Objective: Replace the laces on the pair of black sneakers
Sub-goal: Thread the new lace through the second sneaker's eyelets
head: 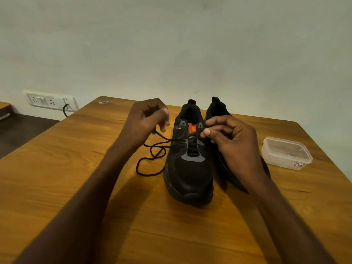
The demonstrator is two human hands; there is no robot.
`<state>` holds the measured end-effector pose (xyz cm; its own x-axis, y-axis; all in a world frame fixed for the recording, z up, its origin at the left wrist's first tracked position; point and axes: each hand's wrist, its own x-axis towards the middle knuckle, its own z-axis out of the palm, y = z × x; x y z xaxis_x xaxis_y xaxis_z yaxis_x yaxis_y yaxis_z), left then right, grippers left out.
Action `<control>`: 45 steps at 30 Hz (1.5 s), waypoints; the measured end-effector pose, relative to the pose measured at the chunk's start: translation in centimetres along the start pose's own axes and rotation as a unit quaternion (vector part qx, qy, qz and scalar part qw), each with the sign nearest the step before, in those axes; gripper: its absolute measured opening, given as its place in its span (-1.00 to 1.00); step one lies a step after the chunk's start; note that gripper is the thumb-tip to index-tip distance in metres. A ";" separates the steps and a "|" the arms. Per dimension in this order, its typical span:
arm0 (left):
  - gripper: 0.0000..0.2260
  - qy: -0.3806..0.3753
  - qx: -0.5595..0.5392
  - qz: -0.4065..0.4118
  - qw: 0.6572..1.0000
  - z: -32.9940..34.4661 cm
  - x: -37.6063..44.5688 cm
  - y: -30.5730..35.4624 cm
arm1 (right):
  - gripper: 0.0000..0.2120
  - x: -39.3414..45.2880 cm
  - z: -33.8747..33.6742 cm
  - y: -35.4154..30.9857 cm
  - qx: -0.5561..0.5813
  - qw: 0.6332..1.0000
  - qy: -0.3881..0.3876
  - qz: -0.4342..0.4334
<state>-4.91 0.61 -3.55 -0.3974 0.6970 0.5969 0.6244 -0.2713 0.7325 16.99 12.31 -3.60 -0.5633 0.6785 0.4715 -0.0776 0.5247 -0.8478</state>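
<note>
Between the two hands stands the near black sneaker [188,164], toe toward the person, with a black lace [152,161] crossing its lower eyelets while the upper eyelets beside the orange tongue patch look unthreaded, so the lacing seems about halfway up this shoe. The left hand [146,122] has its fingers curled round one end of the lace, whose slack loops on the wooden table [76,168] just below that hand. The right hand [230,138] pinches something at the shoe's upper right eyelet, probably the other lace end, though the dark tip is hard to make out. The second sneaker [219,111] stands behind and under the right hand, mostly hidden, and whether it has any lace cannot be told; it may remain to be done. The near shoe's collar bears small pale lettering, too small to read with confidence. Beyond the right hand sits a clear plastic container [285,153] with a red-bordered label that seems to read "62-B".
</note>
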 end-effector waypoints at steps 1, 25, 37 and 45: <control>-0.83 0.010 0.052 0.022 0.998 0.5 0.0 0.0 | -0.87 -0.1 0.1 0.0 -0.010 1.000 0.007 -0.013; -0.92 -0.128 0.035 0.016 0.991 2.7 -0.1 1.5 | -0.61 -0.3 1.7 1.3 -0.347 0.927 0.031 -0.139; -0.92 -0.144 0.117 0.016 0.982 2.5 -0.2 1.4 | -0.59 0.1 1.1 1.2 -0.346 0.927 -0.104 -0.100; -0.89 -0.165 0.159 0.048 0.972 3.4 -0.5 1.4 | -0.71 0.2 0.8 1.0 -0.314 0.944 -0.061 -0.076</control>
<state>-1.55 2.15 -3.87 -0.1214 0.8678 0.4819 0.8453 -0.1641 0.5084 16.11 12.53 -4.56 -0.6780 0.5273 0.5122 0.3174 0.8384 -0.4430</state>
